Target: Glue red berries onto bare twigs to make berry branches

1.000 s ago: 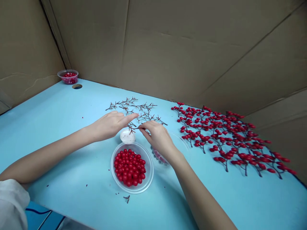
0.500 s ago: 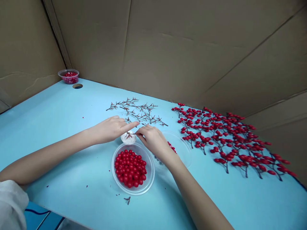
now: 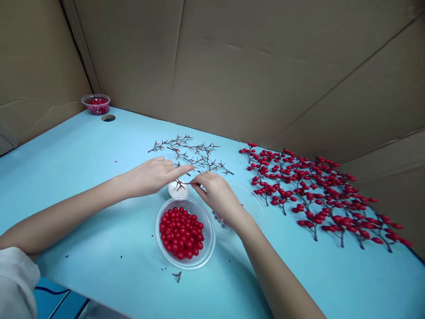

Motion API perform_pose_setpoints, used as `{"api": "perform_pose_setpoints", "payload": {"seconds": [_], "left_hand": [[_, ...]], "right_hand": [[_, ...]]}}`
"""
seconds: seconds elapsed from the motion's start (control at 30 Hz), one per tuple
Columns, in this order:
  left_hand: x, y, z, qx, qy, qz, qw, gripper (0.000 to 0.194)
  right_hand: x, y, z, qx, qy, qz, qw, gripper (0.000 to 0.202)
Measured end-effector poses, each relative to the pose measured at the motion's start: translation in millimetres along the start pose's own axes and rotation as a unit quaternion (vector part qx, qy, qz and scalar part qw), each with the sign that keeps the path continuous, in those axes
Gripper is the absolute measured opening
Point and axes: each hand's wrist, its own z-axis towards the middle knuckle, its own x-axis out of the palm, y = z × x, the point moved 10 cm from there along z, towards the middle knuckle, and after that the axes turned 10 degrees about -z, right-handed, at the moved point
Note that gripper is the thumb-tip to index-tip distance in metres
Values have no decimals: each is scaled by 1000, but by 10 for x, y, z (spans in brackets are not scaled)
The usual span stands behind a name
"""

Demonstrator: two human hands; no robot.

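Observation:
My right hand [image 3: 217,192] pinches the stem end of a small brown branched twig [image 3: 181,183]. The twig's forked tips point left, over a small white round thing [image 3: 175,191] with dark specks on it. Beside the twig is my left hand [image 3: 156,175], one digit stretched out to the right above the stem. Its other fingers are curled, with their tips hidden, and I see nothing held in it. Just nearer than both hands, a clear plastic bowl [image 3: 208,248] holds many round red berries [image 3: 181,232].
Bare twigs [image 3: 195,153] lie behind my hands. Many berry-covered branches [image 3: 305,190] spread over the right side. Partly behind my right wrist is a clear shallow dish [image 3: 257,208]. A tub of red pieces [image 3: 96,106] stands in the far left corner, near a table hole [image 3: 108,118].
The view has shifted slightly. My left hand has risen a little and the twig's forked tips sit slightly higher; the right hand keeps its pinch on the stem.

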Motion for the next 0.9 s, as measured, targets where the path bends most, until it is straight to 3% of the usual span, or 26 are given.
{"api": "perform_pose_setpoints", "payload": {"seconds": [0.2,0.37,0.63,0.9], "left_hand": [[141,-55,27,13,36,0,999,48],[188,-74,36,12,51,-2,999,49],[-11,49,2,-6,-19,1,1000,40],[154,86,-1,-27,54,-18,998,46]], "right_hand": [[134,27,29,0,42,-52,998,19],[146,18,28,-5,41,-56,998,19],[-80,-41,-3,-10,-76,-12,997,15],[-111,2,-24,-46,-127,-46,990,11]]}}
